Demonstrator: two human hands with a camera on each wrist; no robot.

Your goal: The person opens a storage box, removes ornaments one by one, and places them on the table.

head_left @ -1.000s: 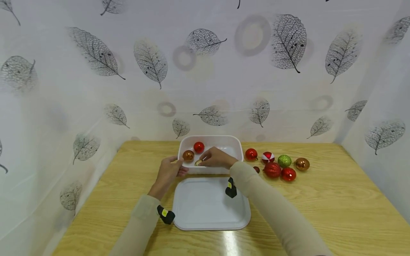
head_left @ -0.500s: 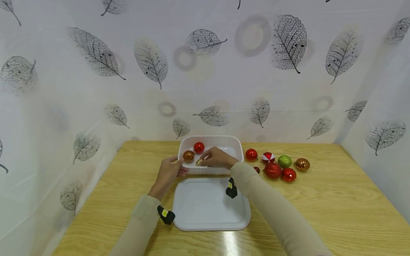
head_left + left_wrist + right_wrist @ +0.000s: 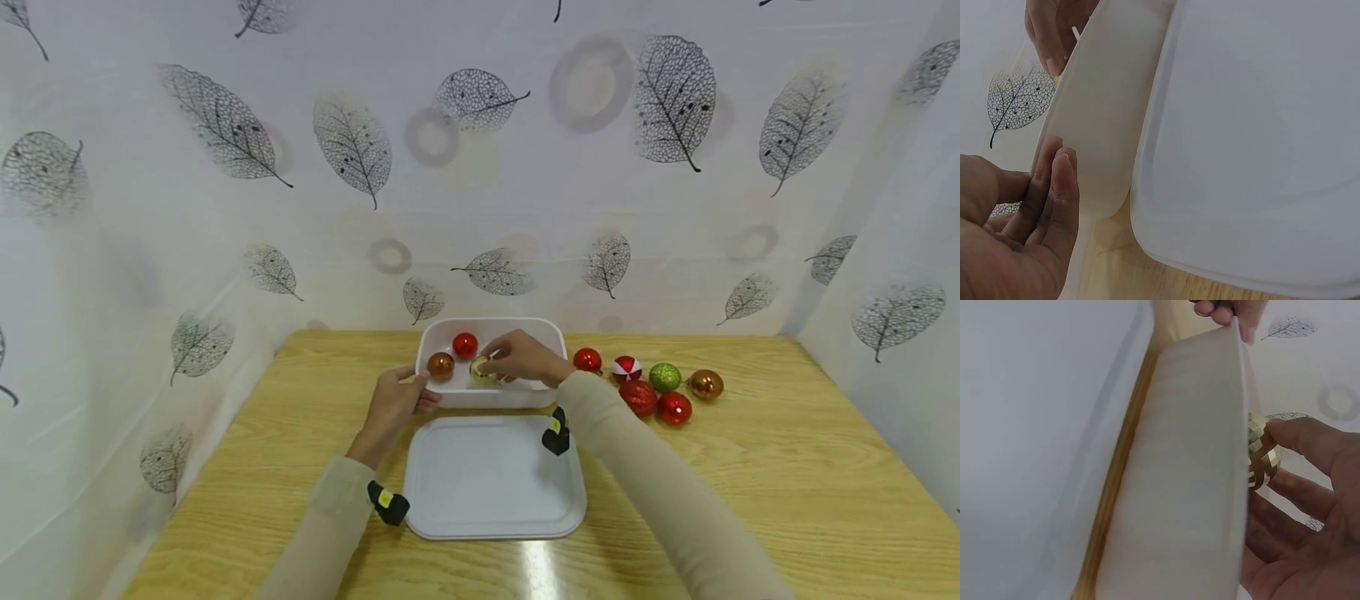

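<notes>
I see my right hand [image 3: 525, 360] over the white tub [image 3: 491, 395], with fingers curled round a gold ball [image 3: 481, 372]. Most of that ball is hidden by my fingers in the head view. In the right wrist view the tub wall covers part of it, so only one side shows [image 3: 1262, 457]. It is pale gold and made of many little shiny flat squares, like a mirror ball. It sits just above the tub, near the front wall, between my two hands.

My left hand [image 3: 395, 401] holds the tub's left front corner. In the left wrist view its fingers [image 3: 1060, 187] lie straight along the outside wall, and the thumb goes over the rim, so it is pinching the wall. The tips of that hand are cut off by the tub's edge in the right wrist view.

Inside the tub, left of my right hand, I count two balls: one red [image 3: 465, 345] and one copper [image 3: 440, 365].

Just below both hands lies one flat white lid [image 3: 495, 479], touching the tub's front.

To the right of my right hand, on the wooden table [image 3: 787, 450], I count six balls in a bunch: three red, one red-and-white, one green, one copper. My sleeve may hide more.
</notes>
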